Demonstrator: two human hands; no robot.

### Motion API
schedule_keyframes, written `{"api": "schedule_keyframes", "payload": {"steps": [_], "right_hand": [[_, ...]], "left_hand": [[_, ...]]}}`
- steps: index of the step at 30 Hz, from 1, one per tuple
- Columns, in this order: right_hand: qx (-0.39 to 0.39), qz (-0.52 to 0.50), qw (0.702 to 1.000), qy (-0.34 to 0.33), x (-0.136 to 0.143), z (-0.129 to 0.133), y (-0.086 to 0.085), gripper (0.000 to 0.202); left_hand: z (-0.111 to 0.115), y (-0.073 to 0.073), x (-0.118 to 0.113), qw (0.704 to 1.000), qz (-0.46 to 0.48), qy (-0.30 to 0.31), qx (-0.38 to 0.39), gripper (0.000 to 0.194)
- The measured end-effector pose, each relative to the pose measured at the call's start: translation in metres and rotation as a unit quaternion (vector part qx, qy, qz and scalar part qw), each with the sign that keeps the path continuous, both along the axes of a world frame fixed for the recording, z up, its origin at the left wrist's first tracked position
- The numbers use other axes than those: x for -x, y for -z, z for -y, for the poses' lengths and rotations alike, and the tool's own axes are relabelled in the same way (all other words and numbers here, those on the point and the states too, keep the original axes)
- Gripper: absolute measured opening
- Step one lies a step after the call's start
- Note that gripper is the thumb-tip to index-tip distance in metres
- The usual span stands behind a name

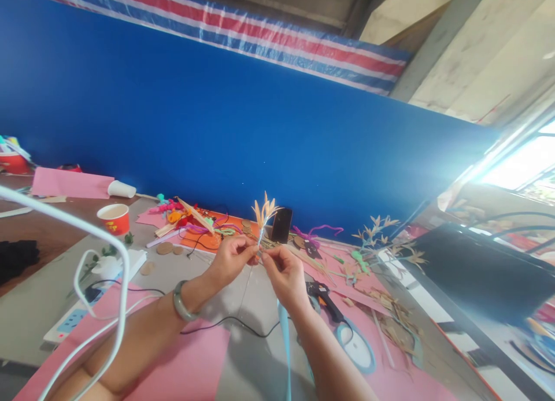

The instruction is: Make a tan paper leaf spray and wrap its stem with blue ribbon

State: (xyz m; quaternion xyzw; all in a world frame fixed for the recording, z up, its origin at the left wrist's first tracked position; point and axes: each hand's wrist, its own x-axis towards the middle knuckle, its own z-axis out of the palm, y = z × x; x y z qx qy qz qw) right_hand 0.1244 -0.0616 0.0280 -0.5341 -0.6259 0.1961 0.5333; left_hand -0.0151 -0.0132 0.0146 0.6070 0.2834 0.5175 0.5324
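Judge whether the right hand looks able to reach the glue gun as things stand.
Probably yes: the glue gun lies close to the right hand, with nothing seen covering it, though that hand is busy just below the peach flower and may need freeing first.

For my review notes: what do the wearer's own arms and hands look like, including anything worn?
Both the left hand and right hand are ungloved, and no sleeve shows on either forearm. A smooth, rounded, pale grey-green bangle circles the left wrist; nothing shows on the right wrist.
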Motion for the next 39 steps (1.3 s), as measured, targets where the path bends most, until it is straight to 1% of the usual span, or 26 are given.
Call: {"api": "schedule_keyframes", "payload": {"steps": [3,5,7,9,11,13,15,18,20,22,24,27,30,33,35,37,39], "right_hand": [[-0.014,0.111,0.994,0.018,-0.008,0.002,0.001,0.029],[-0.042,0.208,0.976,0.041,-0.011,0.005,0.003,0.025],[-0.061,0.293,0.952,0.068,-0.011,0.009,0.006,0.022],[-0.063,0.349,0.930,0.094,-0.010,0.013,0.010,0.023],[-0.065,0.372,0.919,0.110,-0.009,0.017,0.014,0.023],[-0.067,0.362,0.923,0.116,-0.010,0.021,0.017,0.021],[-0.064,0.316,0.940,0.110,-0.013,0.025,0.020,0.017],[-0.036,0.192,0.977,0.086,-0.022,0.027,0.025,0.011],[0.002,0.101,0.993,0.067,-0.029,0.025,0.028,0.010],[0.039,0.036,0.997,0.049,-0.036,0.022,0.033,0.015],[0.060,0.007,0.998,0.031,-0.044,0.019,0.038,0.018],[0.078,0.023,0.997,0.020,-0.056,0.018,0.048,0.020],[0.110,0.075,0.991,0.019,-0.073,0.017,0.057,0.022],[0.145,0.122,0.982,0.000,-0.101,0.015,0.058,0.023],[0.178,0.166,0.970,-0.001,-0.129,0.010,0.054,0.028],[0.207,0.213,0.954,0.040,-0.162,0.003,0.048,0.032],[0.240,0.266,0.925,0.124,-0.194,-0.008,0.045,0.034]], "left_hand": [[-0.002,0.007,-0.002,0.999,-0.035,-0.021,-0.021,0.033],[-0.003,0.013,-0.005,0.998,-0.045,-0.027,-0.021,0.030],[-0.003,0.018,-0.009,0.998,-0.047,-0.025,-0.016,0.026],[-0.002,0.022,-0.011,0.998,-0.050,-0.020,-0.017,0.024],[-0.001,0.023,-0.013,0.998,-0.051,-0.018,-0.021,0.023],[-0.001,0.024,-0.013,0.998,-0.053,-0.019,-0.021,0.022],[-0.001,0.026,-0.012,0.998,-0.064,-0.022,-0.013,0.021],[-0.003,0.029,-0.011,0.997,-0.079,-0.012,0.006,0.021],[-0.004,0.031,-0.011,0.996,-0.095,-0.003,0.001,0.022],[-0.003,0.033,-0.012,0.993,-0.116,0.007,-0.020,0.024],[0.000,0.036,-0.013,0.990,-0.138,0.014,-0.038,0.026],[0.004,0.043,-0.012,0.988,-0.154,0.016,-0.027,0.030],[0.005,0.054,-0.009,0.992,-0.126,0.013,0.020,0.033],[0.004,0.066,-0.005,0.993,-0.085,0.004,0.082,0.035],[0.004,0.072,-0.002,0.991,-0.058,-0.011,0.119,0.037],[0.004,0.075,0.000,0.989,-0.030,-0.017,0.144,0.037],[0.004,0.076,0.002,0.987,-0.007,-0.016,0.159,0.036]]}}
